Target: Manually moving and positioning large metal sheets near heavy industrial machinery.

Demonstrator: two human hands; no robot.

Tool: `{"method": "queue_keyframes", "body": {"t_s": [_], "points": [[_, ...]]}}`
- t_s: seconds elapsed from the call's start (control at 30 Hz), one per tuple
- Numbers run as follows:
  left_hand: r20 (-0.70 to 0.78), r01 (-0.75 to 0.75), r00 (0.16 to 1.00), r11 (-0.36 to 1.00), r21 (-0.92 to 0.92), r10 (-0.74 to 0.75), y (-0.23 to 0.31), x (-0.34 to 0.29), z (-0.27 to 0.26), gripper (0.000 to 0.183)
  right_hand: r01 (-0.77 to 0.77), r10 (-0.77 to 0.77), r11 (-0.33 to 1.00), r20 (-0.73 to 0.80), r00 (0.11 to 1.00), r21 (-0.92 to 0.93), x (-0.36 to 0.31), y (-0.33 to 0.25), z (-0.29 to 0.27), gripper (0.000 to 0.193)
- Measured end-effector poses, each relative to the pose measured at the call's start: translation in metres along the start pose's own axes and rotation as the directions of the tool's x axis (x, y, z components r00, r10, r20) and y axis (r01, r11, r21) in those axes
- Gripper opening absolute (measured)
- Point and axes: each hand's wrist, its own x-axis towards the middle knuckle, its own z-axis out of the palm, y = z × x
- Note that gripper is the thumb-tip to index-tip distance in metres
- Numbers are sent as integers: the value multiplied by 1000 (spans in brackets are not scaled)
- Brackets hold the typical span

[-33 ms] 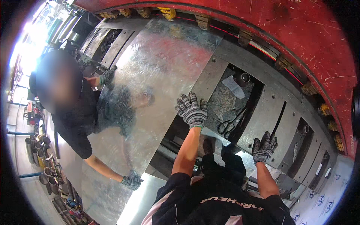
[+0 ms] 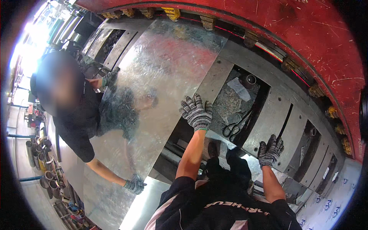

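My left hand (image 2: 196,113), in a striped knit glove, lies with fingers spread at the right edge of a large shiny metal sheet (image 2: 165,84). It grips nothing. Further right, my right hand (image 2: 270,151), gloved alike, rests open on a flat steel plate (image 2: 263,126) of the machine bed. A person (image 2: 76,122) in dark clothes stands at the left side of the sheet. One of that person's gloved hands (image 2: 135,186) touches the sheet's near part; the other gloved hand (image 2: 110,78) is at its left edge.
Black-handled scissors (image 2: 231,130) and a tape-like ring (image 2: 250,79) lie in a recess between the bed plates. A red machine beam (image 2: 306,34) with yellow clamps (image 2: 171,14) spans the far side. Several tubes (image 2: 44,176) stand at the left. White printed film (image 2: 329,203) lies at lower right.
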Motion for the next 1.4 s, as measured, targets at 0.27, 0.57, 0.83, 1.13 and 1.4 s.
{"method": "queue_keyframes", "body": {"t_s": [0.27, 0.57, 0.83, 1.13, 1.4], "points": [[-58, -31, 998, 999, -32, 29, -7, -1, -1, 72, 34, -35, 999, -47, 998, -26, -2, 5, 14, 79], [-49, -39, 998, 998, -52, 37, -2, 0, -2, 73, 25, -25, 1000, -50, 998, -12, -1, 4, 3, 80], [-1, -23, 1000, 1000, -14, 23, -5, 2, -7, 68, -14, 14, 1000, -32, 999, 22, 1, -5, 3, 79], [85, -2, 996, 1000, 14, 1, 4, 2, -9, 73, -26, 25, 1000, -43, 999, -13, 2, -2, -2, 79], [55, -11, 998, 1000, 20, 10, -3, 3, -9, 74, -63, 63, 998, 35, 997, 22, 4, -9, -3, 81]]}}
